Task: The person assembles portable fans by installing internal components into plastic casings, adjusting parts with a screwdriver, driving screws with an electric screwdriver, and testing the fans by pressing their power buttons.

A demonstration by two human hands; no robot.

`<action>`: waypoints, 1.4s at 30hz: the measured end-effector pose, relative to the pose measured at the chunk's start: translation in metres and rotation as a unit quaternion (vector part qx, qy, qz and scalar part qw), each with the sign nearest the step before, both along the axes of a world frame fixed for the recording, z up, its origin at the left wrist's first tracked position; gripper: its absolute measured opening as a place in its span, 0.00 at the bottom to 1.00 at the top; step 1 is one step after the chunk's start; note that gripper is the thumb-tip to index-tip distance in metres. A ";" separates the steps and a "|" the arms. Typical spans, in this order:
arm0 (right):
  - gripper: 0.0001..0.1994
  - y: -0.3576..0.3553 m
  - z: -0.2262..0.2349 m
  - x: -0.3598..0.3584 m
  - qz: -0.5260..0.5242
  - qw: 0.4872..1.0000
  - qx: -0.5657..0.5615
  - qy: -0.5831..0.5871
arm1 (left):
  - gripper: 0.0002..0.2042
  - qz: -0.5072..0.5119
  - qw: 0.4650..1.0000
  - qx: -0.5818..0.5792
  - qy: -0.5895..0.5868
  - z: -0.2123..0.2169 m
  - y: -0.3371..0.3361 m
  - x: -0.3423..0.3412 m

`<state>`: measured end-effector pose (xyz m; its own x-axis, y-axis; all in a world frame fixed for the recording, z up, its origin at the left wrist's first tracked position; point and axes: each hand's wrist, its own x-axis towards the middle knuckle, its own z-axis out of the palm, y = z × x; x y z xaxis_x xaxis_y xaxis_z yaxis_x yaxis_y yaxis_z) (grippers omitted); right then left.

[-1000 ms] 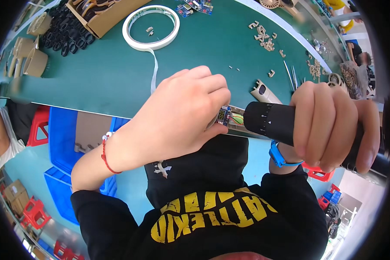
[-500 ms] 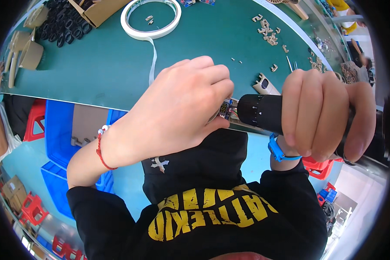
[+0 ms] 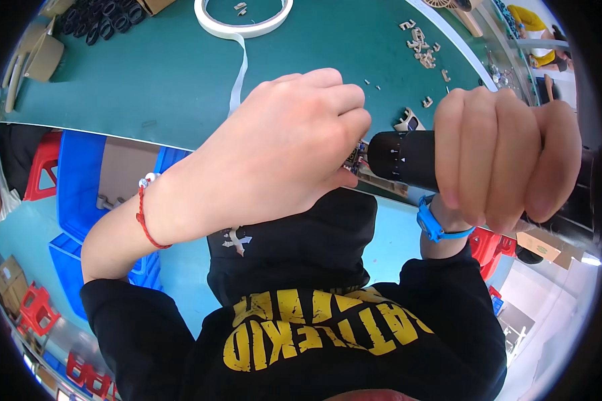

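Note:
My right hand [image 3: 502, 154] is wrapped round a black electric screwdriver [image 3: 401, 159], which lies roughly level with its nose pointing left. My left hand [image 3: 287, 140] is closed, back of the hand up, on a small circuit board [image 3: 352, 160] with fine wires. The screwdriver's tip end meets the board beside my left fingertips. Most of the board, and anything it sits in, is hidden under the left hand. Just beyond the screwdriver, a beige curved shell [image 3: 408, 120] rests on the green table [image 3: 154, 87].
A roll of white tape [image 3: 244, 30] lies at the back, its loose strip trailing toward my left hand. Small beige clips [image 3: 421, 50] are scattered far right. Black rings [image 3: 104, 20] and beige cups [image 3: 45, 57] stand far left. Blue bins [image 3: 80, 180] are below the table's left edge.
The table and its things have shifted up in view. Both hands stay together with the screwdriver against the board; the board's small display is now mostly covered by my left hand.

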<state>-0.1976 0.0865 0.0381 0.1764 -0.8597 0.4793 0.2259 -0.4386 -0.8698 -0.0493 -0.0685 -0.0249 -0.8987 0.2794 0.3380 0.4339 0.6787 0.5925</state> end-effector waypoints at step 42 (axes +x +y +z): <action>0.22 0.253 -0.033 -0.046 -0.787 0.285 0.325 0.440 | 0.18 -0.010 0.999 -0.020 -0.026 0.014 -0.003 -0.001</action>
<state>-0.2433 0.3398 0.0052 -0.8672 -0.0615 0.4942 -0.2364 0.9243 -0.2997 -0.0504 -0.0719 -0.0113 -0.9084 0.3108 0.2797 0.4179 0.6935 0.5869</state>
